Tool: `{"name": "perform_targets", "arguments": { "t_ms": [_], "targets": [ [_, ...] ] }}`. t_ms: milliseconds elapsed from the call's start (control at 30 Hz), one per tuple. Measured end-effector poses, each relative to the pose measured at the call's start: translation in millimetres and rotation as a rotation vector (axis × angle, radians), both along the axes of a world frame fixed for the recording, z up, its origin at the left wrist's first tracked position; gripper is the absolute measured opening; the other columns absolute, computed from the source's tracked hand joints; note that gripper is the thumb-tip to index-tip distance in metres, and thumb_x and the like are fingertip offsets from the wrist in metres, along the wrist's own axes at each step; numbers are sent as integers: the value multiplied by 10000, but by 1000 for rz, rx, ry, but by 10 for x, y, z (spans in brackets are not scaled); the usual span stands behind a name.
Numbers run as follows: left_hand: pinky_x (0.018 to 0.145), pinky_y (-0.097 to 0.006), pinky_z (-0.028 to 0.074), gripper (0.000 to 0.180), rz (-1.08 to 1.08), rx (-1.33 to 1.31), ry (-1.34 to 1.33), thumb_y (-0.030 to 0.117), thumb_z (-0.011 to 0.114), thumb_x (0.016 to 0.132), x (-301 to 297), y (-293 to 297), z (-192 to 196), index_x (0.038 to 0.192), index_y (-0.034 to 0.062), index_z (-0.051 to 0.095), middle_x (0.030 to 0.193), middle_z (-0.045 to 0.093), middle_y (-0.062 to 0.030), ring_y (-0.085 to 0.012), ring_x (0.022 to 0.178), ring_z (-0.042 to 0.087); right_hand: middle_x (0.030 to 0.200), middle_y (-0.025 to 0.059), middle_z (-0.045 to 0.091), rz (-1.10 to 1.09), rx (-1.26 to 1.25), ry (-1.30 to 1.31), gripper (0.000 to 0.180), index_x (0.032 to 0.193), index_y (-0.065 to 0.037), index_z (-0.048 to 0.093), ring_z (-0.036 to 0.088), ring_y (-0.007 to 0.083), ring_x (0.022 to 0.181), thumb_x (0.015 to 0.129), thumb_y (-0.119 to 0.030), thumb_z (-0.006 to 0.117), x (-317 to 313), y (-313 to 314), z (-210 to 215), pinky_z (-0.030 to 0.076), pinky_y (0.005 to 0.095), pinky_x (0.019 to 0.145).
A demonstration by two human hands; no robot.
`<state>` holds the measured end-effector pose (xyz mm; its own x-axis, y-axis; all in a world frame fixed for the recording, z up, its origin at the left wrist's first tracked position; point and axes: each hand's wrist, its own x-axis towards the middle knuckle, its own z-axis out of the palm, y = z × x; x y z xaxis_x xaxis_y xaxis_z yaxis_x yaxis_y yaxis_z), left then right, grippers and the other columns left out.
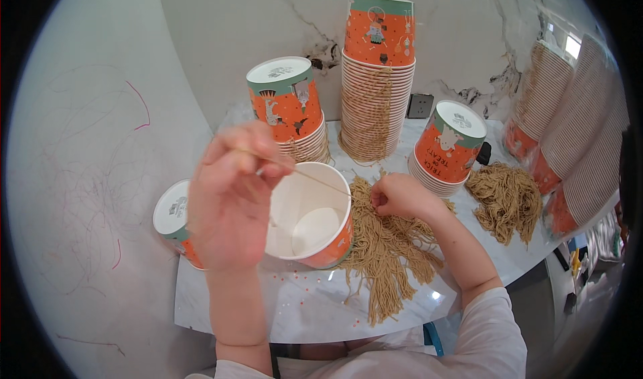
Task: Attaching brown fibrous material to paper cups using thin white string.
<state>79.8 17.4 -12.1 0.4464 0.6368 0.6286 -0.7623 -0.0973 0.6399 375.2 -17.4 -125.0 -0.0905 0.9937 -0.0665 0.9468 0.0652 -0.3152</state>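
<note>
Raised at centre left, my left hand pinches a thin tan string between thumb and fingers. The string slants down to the right, across the mouth of a white-lined paper bucket. This bucket stands upright below and beside the left hand, with nothing seen inside. At the string's lower end, my right hand is closed in a pinch, its fingertips partly hidden. It touches the top of a loose bundle of tan strings spread on the white table just right of the bucket.
Upside-down orange and green buckets stand in stacks: a tall one, a shorter one, another at right. One more bucket is at left. A second string heap lies near wrapped bucket stacks. A marbled wall rises behind.
</note>
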Motion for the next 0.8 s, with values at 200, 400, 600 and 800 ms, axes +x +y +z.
{"name": "perform_targets", "arguments": {
  "t_ms": [200, 400, 600, 800],
  "targets": [
    [765, -316, 469, 97, 164, 114, -73, 187, 549, 944, -503, -88, 243, 930, 99, 511, 1033, 520, -53, -163, 912, 555, 856, 108, 741, 49, -34, 0, 147, 904, -55, 741, 713, 277, 817, 770, -117, 746, 79, 19, 10, 558, 398, 731],
    [676, -285, 473, 68, 320, 331, 757, 74, 598, 939, 58, -322, 71, 920, 13, 621, 884, 631, -43, -152, 800, 610, 950, 68, 719, -88, 511, 558, 191, 1019, -14, 681, 699, 183, 926, 931, -182, 706, -96, -291, 576, 545, 341, 820],
    [712, -362, 497, 61, 648, 803, 936, 55, 611, 943, 267, -427, -65, 989, 17, 624, 912, 648, -111, -285, 785, 624, 1065, 33, 631, 221, 82, 1426, 275, 1264, -17, 482, 629, 98, 1001, 1039, -117, 604, -731, -741, 774, 519, 262, 898],
    [724, -312, 489, 89, 385, 634, 991, 85, 590, 988, 248, -358, -76, 984, 1, 617, 909, 638, -88, -181, 805, 616, 1026, 8, 622, 178, 62, 1370, 243, 1197, 5, 565, 604, 55, 946, 1000, -94, 668, -662, -739, 759, 515, 215, 850]
  ]
}}
